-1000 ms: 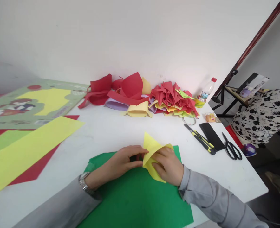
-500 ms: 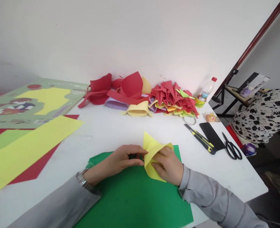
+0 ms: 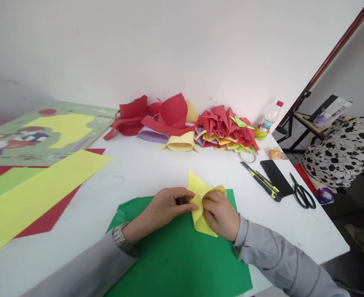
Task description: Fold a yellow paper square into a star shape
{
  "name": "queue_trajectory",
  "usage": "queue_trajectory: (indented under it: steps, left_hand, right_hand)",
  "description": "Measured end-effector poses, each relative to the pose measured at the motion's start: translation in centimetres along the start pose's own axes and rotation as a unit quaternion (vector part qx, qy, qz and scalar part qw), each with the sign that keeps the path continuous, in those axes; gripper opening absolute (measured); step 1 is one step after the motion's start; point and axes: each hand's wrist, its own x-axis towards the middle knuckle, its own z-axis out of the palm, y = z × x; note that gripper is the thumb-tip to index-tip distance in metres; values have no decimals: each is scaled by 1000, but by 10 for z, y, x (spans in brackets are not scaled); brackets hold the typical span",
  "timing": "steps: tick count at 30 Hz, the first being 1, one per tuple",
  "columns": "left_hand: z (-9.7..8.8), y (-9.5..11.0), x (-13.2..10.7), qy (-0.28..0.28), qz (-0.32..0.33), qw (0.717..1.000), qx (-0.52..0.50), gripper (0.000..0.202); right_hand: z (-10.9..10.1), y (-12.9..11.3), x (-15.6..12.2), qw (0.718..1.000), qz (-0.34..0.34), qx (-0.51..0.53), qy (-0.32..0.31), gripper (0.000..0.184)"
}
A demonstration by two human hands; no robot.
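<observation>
A partly folded piece of yellow paper point(image 3: 202, 225) is between my two hands, above the far part of a green sheet point(image 3: 182, 264). My left hand point(image 3: 171, 206) pinches its left edge between thumb and fingers. On the other side, my right hand point(image 3: 220, 212) has its fingers curled into the paper, gripping the fold; the fingertips are partly hidden by it. One pointed corner of the paper sticks up to the far left, and its upper right edge curves over the right hand's fingers.
Yellow, light green and red sheets point(image 3: 55, 222) lie at left beside a printed green pad point(image 3: 104, 119). Folded red paper pieces point(image 3: 221, 119) and curled strips point(image 3: 175, 111) line the wall. At right are a utility knife point(image 3: 262, 181), a black case point(image 3: 276, 177), scissors point(image 3: 302, 194) and a bottle point(image 3: 271, 117).
My left hand has moved slightly right and now pinches the yellow paper's left edge more firmly. The paper's open curve has been drawn in and flattened. My right hand stays nearly in place.
</observation>
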Motion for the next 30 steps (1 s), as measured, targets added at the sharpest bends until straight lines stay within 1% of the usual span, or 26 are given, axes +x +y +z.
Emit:
queue_trajectory:
  steps: [3, 6, 12, 16, 18, 20, 22, 24, 26, 30]
  left_hand:
    - [2, 1, 0, 12, -1, 1000, 21, 39]
    - [5, 2, 0, 32, -8, 999, 39, 40]
    - [9, 7, -2, 64, -7, 995, 72, 42]
    - [11, 12, -4, 77, 8, 993, 95, 31]
    - [12, 14, -4, 83, 19, 991, 105, 26]
    - [13, 16, -4, 86, 32, 989, 112, 27]
    - [13, 16, -4, 82, 49, 989, 115, 34]
    - [14, 16, -4, 79, 64, 988, 114, 38]
    - [14, 14, -4, 81, 76, 988, 111, 38]
    - [15, 7, -3, 81, 101, 986, 106, 34]
  right_hand:
    - [0, 0, 0, 1000, 6, 15, 11, 23]
    - [1, -2, 0, 999, 20, 8, 25, 23]
    - [-4, -11, -2, 998, 45, 0, 45, 29]
    - [-4, -14, -2, 994, 52, 6, 91, 40]
    - [-4, -14, 0, 991, 58, 17, 118, 42]
    - [-4, -14, 2, 988, 61, 40, 133, 40]
    - [-5, -14, 3, 986, 62, 70, 138, 38]
    - [-7, -15, 4, 984, 63, 98, 136, 34]
    - [-7, -15, 5, 982, 73, 118, 124, 30]
    - [-6, -15, 8, 981, 106, 142, 80, 23]
